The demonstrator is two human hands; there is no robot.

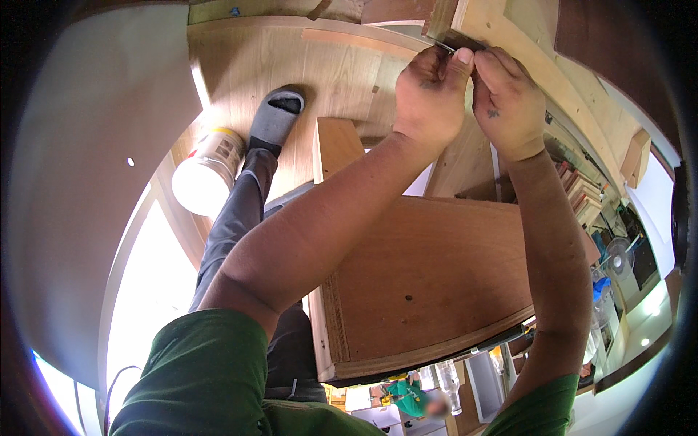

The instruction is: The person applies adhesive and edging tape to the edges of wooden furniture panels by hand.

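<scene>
Both arms reach up to the edge of a wooden frame [486,20] at the top right. My left hand [432,98] is closed, its thumb pressed against the fingers. From that pinch a thin, shiny metal piece [444,46] sticks out toward the wood; its exact kind is too small to tell. My right hand [511,109] is right beside the left one, touching or nearly touching its thumb. Its fingers are bent together against the dark underside of the frame, and whatever they grip is hidden.
Below my arms stands a brown wooden cabinet panel [429,283]. A white bucket [200,182] is beside my slippered foot [278,116] on the plank surface [240,62]. A large curved grey panel [94,182] fills the left. A person in green [408,398] and a fan [619,254] are farther off.
</scene>
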